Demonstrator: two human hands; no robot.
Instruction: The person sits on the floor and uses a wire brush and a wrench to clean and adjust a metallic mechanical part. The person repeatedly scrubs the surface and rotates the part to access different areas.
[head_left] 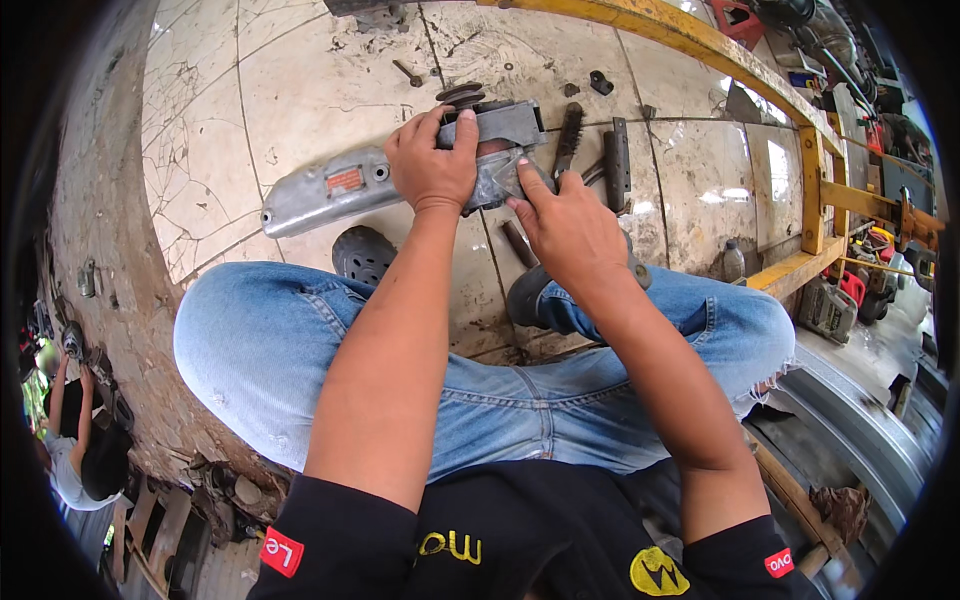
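A long, grey metal casing (330,196) with an orange-red label lies across in front of me, its narrow end to the left and its boxy end to the right. My left hand (432,165) is closed around the boxy part, with the thumb on top beside a grey channel-shaped piece (508,124). My right hand (572,225) grips the near right side of the casing, index finger stretched onto its flat face and thumb below. The palm hides what the other fingers do. Dark round discs (460,95) sit just beyond my left hand. To the right lies a black-bristled brush (569,138).
A steel bar (619,166) lies right of the brush. A bolt (407,73) and a small black part (601,83) rest on the dirty tiles (320,90). A yellow metal frame (812,190) runs along the right, near a plastic bottle (733,262). Another person (85,450) works at far left.
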